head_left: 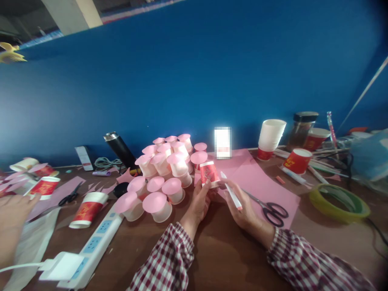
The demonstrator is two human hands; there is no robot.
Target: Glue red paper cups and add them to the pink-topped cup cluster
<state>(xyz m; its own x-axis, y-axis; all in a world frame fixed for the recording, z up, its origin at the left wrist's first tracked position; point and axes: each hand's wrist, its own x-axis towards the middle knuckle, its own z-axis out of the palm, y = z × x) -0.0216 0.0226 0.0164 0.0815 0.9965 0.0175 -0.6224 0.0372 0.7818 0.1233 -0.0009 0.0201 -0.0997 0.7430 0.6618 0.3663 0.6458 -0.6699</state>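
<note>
My left hand (198, 202) is closed on a red paper cup (209, 173), which it holds up a little tilted over the table. A white marker pen (232, 192) lies in my right hand (244, 206), whose fingers also reach the cup's lower edge. Left of my hands stand several upturned paper cups (160, 210) topped with pink paper discs. Beneath and beyond my right hand are pink paper sheets (251, 169), with black-handled scissors (274, 212) resting on them.
A power strip (93, 246) and a red cup (87, 210) lie left; another person's hand (15, 222) is beyond. Behind are a black flask (121, 149) and a blue partition (194, 72). To the right stand stacked cups (271, 135), a red cup (297, 161) and a tape roll (339, 204).
</note>
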